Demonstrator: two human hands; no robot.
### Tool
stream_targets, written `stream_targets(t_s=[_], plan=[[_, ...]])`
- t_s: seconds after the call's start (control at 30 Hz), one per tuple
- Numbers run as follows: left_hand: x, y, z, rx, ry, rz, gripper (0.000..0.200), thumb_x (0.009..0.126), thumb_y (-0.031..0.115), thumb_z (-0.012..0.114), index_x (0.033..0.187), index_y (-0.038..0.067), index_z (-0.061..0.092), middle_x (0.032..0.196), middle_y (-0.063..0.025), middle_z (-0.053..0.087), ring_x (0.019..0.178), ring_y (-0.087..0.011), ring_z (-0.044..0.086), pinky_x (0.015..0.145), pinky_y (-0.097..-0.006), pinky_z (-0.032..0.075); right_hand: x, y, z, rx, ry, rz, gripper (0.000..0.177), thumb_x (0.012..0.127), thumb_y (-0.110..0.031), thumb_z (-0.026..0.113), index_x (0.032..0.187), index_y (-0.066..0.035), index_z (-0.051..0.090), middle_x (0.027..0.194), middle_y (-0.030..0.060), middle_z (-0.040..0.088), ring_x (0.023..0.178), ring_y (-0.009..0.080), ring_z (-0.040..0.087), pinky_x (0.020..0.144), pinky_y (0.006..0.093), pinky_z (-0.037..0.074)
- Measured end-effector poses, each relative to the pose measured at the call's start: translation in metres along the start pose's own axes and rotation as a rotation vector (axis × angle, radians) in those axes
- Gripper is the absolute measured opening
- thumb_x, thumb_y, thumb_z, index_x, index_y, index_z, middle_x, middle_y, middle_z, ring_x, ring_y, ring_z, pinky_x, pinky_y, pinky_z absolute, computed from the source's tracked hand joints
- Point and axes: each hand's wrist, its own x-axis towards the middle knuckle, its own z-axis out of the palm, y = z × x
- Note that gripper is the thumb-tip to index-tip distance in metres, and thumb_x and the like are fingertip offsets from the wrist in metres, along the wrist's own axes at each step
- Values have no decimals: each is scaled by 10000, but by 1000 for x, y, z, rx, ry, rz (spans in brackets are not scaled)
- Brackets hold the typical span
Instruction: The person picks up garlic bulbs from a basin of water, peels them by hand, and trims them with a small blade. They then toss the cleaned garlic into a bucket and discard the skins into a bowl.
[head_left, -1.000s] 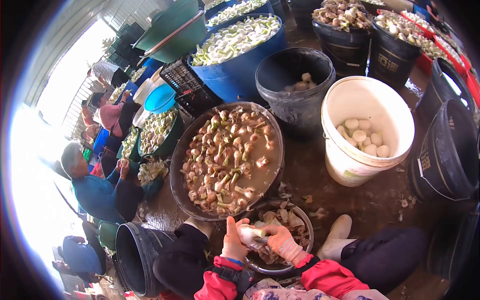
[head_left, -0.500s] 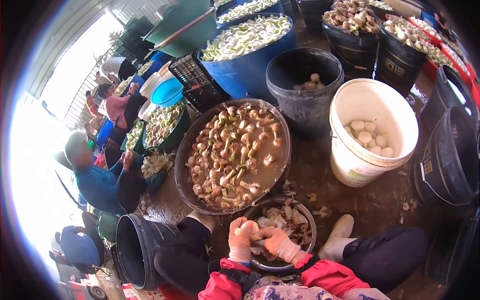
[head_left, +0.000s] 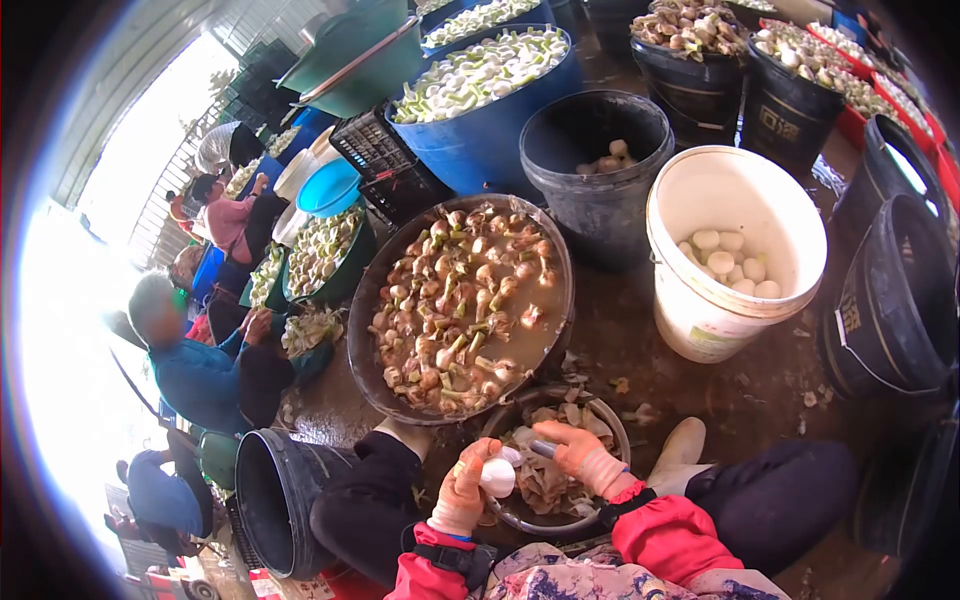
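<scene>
My left hand (head_left: 462, 490), in an orange and white work glove, grips a white peeled garlic bulb (head_left: 498, 477). In my right hand (head_left: 588, 458), gloved alike, is a small knife (head_left: 543, 448); its short grey end points left toward the bulb, slightly apart from it. Below both hands a round metal basin (head_left: 624, 432) holds papery garlic skins (head_left: 545, 480). Just beyond it, a wide dark tub (head_left: 358, 345) contains unpeeled garlic bulbs (head_left: 455, 290) in muddy water. Several white bulbs (head_left: 722, 262) lie in the white bucket (head_left: 700, 325) to the right.
A black bucket (head_left: 590, 215) with a few bulbs stands behind the tub, near a large blue tub (head_left: 480, 150) heaped with garlic. Black buckets (head_left: 890, 320) line the right side; another (head_left: 290, 500) is by my left knee. Co-workers (head_left: 205, 370) sit at left.
My hands have moved apart; the left shifted down and left, the right slightly right. The white bulb and the knife's end now show more plainly. The view has shifted slightly.
</scene>
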Motion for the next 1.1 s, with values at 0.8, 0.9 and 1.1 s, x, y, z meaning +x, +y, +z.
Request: stream_targets(t_s=[0.8,0.9,1.1], plan=[[76,1,-13,-562,118,-137,388,932,456,510,1125,131,596,942,-27,649,702,-172,551,528,-279,417,-9,-15,21,-86,-215,47,306,758,-91,574,1047,-102,673,1024,102,674,973,280,627,848,320,481],[127,40,47,-409,12,-2,336,960,385,494,1134,114,590,1015,-38,653,894,-173,605,631,-289,488,-8,-32,36,-274,-394,78,355,749,-80,538,1080,-103,663,1045,92,672,978,273,629,834,321,485],[177,107,107,-114,-371,31,446,930,338,570,1289,79,517,1144,-63,600,780,-163,636,689,-296,544,6,-33,30,-182,-478,176,392,735,-73,535,1103,-114,664,1108,73,649,978,262,629,830,311,490]])
